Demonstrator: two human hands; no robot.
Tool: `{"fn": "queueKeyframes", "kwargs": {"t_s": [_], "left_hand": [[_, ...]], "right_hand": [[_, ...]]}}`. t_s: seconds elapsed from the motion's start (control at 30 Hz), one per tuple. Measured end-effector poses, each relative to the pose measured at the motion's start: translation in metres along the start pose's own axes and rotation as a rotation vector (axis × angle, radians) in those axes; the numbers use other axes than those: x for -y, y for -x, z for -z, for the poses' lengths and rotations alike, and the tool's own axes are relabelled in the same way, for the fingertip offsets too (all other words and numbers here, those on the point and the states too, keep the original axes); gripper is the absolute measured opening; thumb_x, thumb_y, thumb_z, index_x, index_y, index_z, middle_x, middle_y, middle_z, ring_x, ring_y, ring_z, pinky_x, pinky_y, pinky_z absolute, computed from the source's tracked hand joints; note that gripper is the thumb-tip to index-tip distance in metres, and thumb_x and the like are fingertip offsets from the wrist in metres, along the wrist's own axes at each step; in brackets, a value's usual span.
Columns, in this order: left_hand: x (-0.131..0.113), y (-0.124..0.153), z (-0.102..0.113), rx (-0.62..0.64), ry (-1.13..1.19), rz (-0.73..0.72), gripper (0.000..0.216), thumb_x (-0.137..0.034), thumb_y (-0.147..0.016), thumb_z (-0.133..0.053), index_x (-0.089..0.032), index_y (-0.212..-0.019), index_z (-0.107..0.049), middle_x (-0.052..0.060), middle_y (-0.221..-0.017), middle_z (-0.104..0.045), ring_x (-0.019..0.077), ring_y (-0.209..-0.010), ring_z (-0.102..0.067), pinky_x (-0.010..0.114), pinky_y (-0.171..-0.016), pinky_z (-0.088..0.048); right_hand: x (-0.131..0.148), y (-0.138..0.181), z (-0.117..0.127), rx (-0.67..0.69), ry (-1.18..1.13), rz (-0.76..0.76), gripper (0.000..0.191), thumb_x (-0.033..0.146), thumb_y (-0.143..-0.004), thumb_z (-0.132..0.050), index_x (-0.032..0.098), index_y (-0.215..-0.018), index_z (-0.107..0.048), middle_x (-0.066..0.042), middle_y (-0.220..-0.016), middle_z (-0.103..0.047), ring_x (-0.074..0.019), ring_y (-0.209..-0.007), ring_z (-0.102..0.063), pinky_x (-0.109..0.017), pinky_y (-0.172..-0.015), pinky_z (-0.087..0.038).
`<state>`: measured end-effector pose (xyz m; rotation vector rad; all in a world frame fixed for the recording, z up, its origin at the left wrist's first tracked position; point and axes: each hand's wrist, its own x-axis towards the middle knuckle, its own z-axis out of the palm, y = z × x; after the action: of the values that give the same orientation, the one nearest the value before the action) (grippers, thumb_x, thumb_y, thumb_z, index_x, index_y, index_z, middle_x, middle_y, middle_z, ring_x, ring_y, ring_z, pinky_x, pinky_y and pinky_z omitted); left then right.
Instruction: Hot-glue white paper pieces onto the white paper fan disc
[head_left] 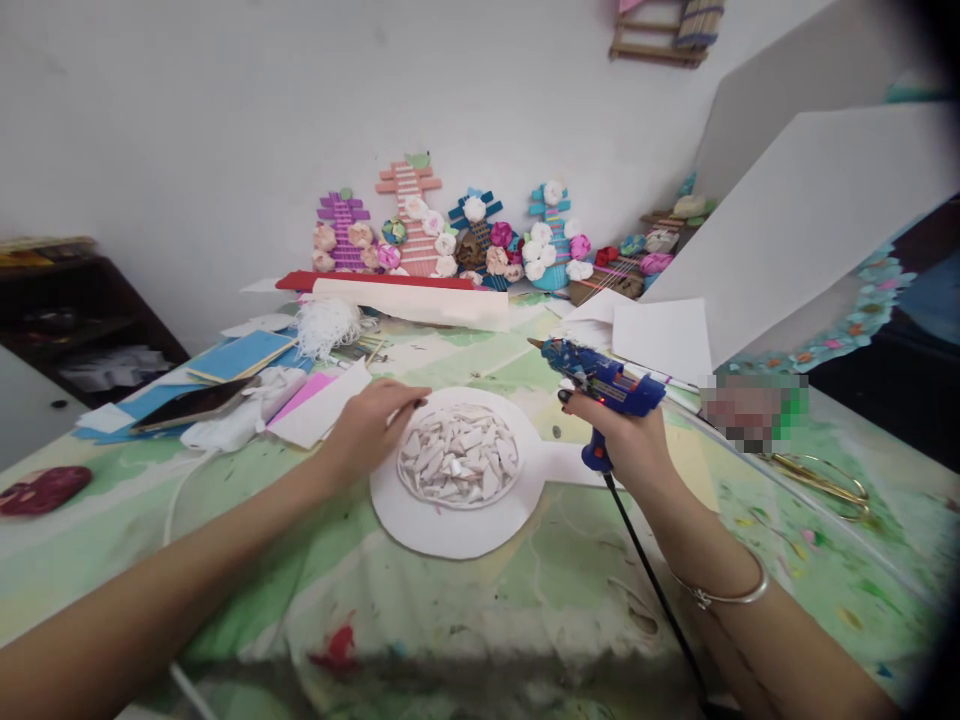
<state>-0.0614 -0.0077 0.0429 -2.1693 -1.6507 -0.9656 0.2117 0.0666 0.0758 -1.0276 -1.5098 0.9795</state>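
Observation:
My right hand (634, 435) is closed round the handle of a blue hot glue gun (630, 388), its nozzle pointing up and left above the table. A black cord runs down from the grip. In front of me lies a flat white paddle-shaped board (457, 535) with a round head and a handle to the right. Inside a raised ring on it sit many small white torn pieces (459, 455). My left hand (375, 425) is at the board's upper left edge, fingers pinched together; whatever they hold, if anything, is hidden.
Decorated guitar-shaped crafts (409, 220) with paper flowers lean on the wall. Red and cream rolls (405, 300), white shreds (328, 325) and blue sheets (244, 355) lie behind. Gold-handled scissors (825, 485) rest at right near large white boards (810, 220). A dark red object (45, 490) lies left.

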Motion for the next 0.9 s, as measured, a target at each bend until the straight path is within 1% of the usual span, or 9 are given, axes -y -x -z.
{"fn": "queueKeyframes", "kwargs": {"t_s": [0.1, 0.2, 0.3, 0.4, 0.53, 0.63, 0.77, 0.83, 0.9], "left_hand": [[0.023, 0.005, 0.008, 0.013, -0.119, 0.168, 0.028, -0.021, -0.084, -0.04, -0.017, -0.1, -0.063, 0.004, -0.075, -0.068, 0.0182, -0.076, -0.059, 0.029, -0.069, -0.045], [0.04, 0.009, 0.016, 0.077, -0.19, 0.349, 0.026, -0.026, -0.08, -0.044, -0.018, -0.094, -0.064, 0.004, -0.078, -0.069, 0.02, -0.079, -0.058, 0.029, -0.07, -0.043], [0.054, 0.011, 0.026, 0.178, -0.166, 0.528, 0.02, -0.031, -0.074, -0.052, -0.02, -0.081, -0.068, 0.003, -0.078, -0.069, 0.0192, -0.072, -0.059, 0.028, -0.066, -0.042], [0.066, 0.013, 0.034, 0.158, -0.115, 0.623, 0.02, -0.033, -0.071, -0.055, -0.02, -0.077, -0.068, 0.002, -0.075, -0.07, 0.0179, -0.066, -0.059, 0.026, -0.064, -0.042], [0.074, 0.014, 0.035, 0.136, -0.098, 0.583, 0.022, -0.028, -0.075, -0.049, -0.019, -0.082, -0.067, 0.002, -0.076, -0.069, 0.0177, -0.071, -0.06, 0.026, -0.067, -0.043], [0.073, 0.016, 0.03, 0.243, -0.084, 0.427, 0.028, -0.023, -0.077, -0.043, -0.018, -0.091, -0.067, 0.004, -0.079, -0.068, 0.0179, -0.075, -0.06, 0.028, -0.073, -0.045], [0.068, 0.021, 0.022, 0.366, 0.004, 0.126, 0.036, -0.023, -0.081, -0.044, -0.018, -0.112, -0.061, 0.01, -0.116, -0.057, 0.0218, -0.108, -0.051, 0.033, -0.093, -0.04], [0.065, 0.023, 0.017, 0.431, 0.002, 0.072, 0.04, -0.022, -0.082, -0.043, -0.018, -0.12, -0.056, 0.011, -0.124, -0.052, 0.023, -0.114, -0.047, 0.035, -0.097, -0.037], [0.063, 0.023, 0.015, 0.472, -0.011, 0.066, 0.039, -0.02, -0.083, -0.042, -0.017, -0.119, -0.056, 0.012, -0.119, -0.055, 0.0229, -0.11, -0.049, 0.035, -0.095, -0.039]], "right_hand": [[-0.002, 0.0, -0.001, 0.025, 0.005, -0.002, 0.021, 0.033, -0.061, -0.07, 0.016, -0.069, -0.06, 0.005, -0.047, -0.046, -0.0078, -0.038, -0.038, -0.022, -0.034, -0.029], [-0.007, -0.002, -0.001, 0.04, 0.029, 0.004, 0.023, 0.034, -0.06, -0.071, 0.016, -0.068, -0.06, 0.004, -0.047, -0.048, -0.0084, -0.04, -0.041, -0.022, -0.036, -0.031], [-0.012, -0.003, -0.001, 0.039, 0.059, -0.006, 0.025, 0.036, -0.059, -0.072, 0.015, -0.071, -0.062, 0.004, -0.048, -0.049, -0.009, -0.04, -0.042, -0.022, -0.036, -0.032], [-0.015, -0.004, -0.001, 0.053, 0.072, -0.01, 0.027, 0.038, -0.058, -0.072, 0.015, -0.07, -0.062, 0.003, -0.048, -0.049, -0.0093, -0.04, -0.041, -0.023, -0.035, -0.031], [-0.018, -0.007, -0.002, 0.077, 0.1, 0.005, 0.028, 0.039, -0.06, -0.071, 0.014, -0.072, -0.064, 0.001, -0.051, -0.052, -0.0104, -0.04, -0.043, -0.025, -0.036, -0.032], [-0.021, -0.009, -0.003, 0.086, 0.133, 0.031, 0.028, 0.038, -0.061, -0.071, 0.015, -0.074, -0.066, 0.0, -0.052, -0.054, -0.0121, -0.044, -0.046, -0.026, -0.041, -0.036], [-0.024, -0.01, -0.003, 0.092, 0.154, 0.0, 0.028, 0.039, -0.059, -0.071, 0.016, -0.073, -0.065, 0.0, -0.053, -0.054, -0.013, -0.047, -0.048, -0.027, -0.044, -0.037], [-0.025, -0.01, -0.003, 0.089, 0.158, -0.028, 0.029, 0.04, -0.059, -0.072, 0.016, -0.074, -0.065, 0.0, -0.053, -0.055, -0.0134, -0.048, -0.048, -0.027, -0.043, -0.037], [-0.025, -0.009, -0.003, 0.093, 0.158, -0.045, 0.03, 0.04, -0.058, -0.072, 0.015, -0.075, -0.065, -0.001, -0.055, -0.056, -0.0137, -0.048, -0.049, -0.026, -0.042, -0.037]]}}
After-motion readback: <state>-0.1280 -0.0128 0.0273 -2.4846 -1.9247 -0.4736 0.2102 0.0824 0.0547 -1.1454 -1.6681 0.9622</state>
